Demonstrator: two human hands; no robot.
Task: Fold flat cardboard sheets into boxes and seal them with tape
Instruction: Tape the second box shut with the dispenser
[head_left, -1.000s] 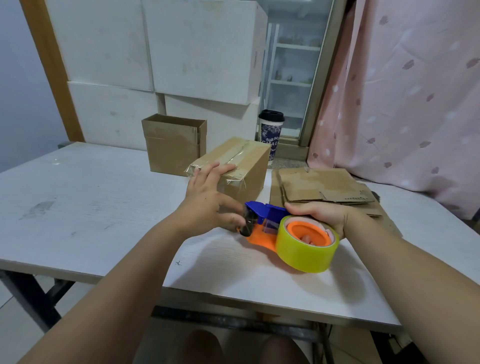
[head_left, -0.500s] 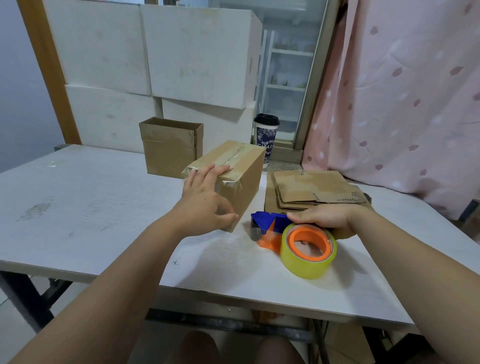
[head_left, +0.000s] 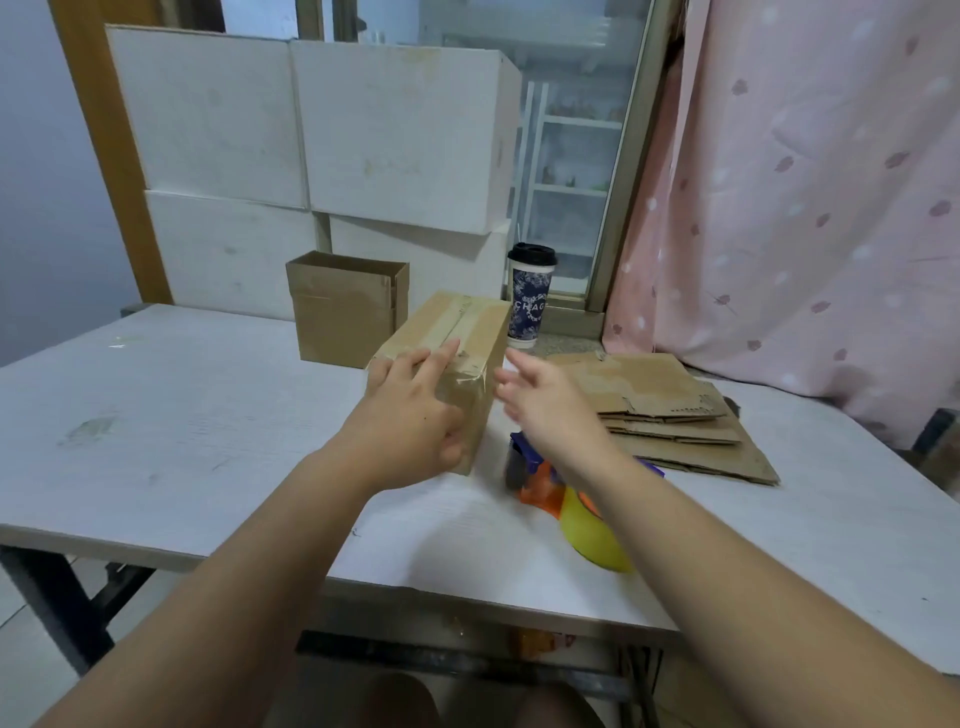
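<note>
Partly, the right forearm (head_left: 675, 525) covers the tape dispenser (head_left: 543, 491) — blurred.

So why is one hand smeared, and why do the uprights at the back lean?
Head view: the right hand is motion-blurred, the left hand on the taped box sharper; the wide-angle lens makes the wooden post and window frame lean apart.

A white desk (head_left: 182, 415) with scuffed patches fills the foreground. At its far edge stands a lidded, dark-patterned paper cup (head_left: 530, 306). Large white boxes (head_left: 395, 135) are stacked behind, left of a glass door (head_left: 576, 156). A pink dotted curtain (head_left: 805, 208) hangs at right.
</note>
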